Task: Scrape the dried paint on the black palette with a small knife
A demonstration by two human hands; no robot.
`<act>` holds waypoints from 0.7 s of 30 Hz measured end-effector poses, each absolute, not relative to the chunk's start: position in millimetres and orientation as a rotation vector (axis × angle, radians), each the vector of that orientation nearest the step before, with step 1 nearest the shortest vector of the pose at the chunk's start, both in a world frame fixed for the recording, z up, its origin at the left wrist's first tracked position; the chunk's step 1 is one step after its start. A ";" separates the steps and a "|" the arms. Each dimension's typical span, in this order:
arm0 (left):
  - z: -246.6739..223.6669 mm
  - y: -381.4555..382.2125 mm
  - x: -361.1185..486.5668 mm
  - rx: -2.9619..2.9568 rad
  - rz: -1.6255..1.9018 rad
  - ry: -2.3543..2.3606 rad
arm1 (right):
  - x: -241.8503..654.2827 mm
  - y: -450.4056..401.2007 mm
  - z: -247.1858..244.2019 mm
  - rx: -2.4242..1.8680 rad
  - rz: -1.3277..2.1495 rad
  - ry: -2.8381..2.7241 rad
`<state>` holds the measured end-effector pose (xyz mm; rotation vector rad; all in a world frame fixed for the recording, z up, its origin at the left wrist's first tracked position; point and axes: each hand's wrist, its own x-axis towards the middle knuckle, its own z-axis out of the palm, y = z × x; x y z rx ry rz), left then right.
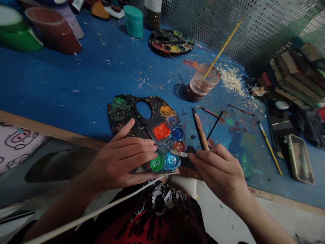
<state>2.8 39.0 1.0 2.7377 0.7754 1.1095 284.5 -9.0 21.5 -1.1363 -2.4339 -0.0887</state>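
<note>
My right hand point(220, 169) pinches a paintbrush point(183, 154), its pale ferrule showing and its tip over the right part of the palette, between the brown and light blue paint. My left hand point(127, 157) lies across the near side of the black palette point(132, 117), fingers stretched and thumb apart. Wet red point(161, 131), green point(156, 163) and light blue paint point(172, 161) fill spots on it. A wooden-handled tool point(201, 133) with a dark end shows just beyond my right fingers; whether they touch it I cannot tell. A long pale stick or cord point(101, 209) passes below my left hand.
A cup of murky water point(200, 86) holds a yellow-handled brush point(223, 47). Behind stands a second palette point(172, 42). Paint bottles point(54, 32) are at back left. Wood shavings point(232, 79), loose brushes point(270, 149) and a phone case point(299, 161) lie right. Perforated metal borders the back.
</note>
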 end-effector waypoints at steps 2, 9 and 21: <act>0.8 38.9 2.7 2.734 1.108 0.774 | 284.7 -9.7 21.1 -1.134 -0.106 -2.437; -3.2 39.6 1.8 2.725 1.128 0.741 | 281.3 -13.9 20.5 -1.180 -0.129 -2.453; -2.1 39.5 1.6 2.738 1.101 0.748 | 273.2 -11.1 17.4 -1.147 -0.120 -2.448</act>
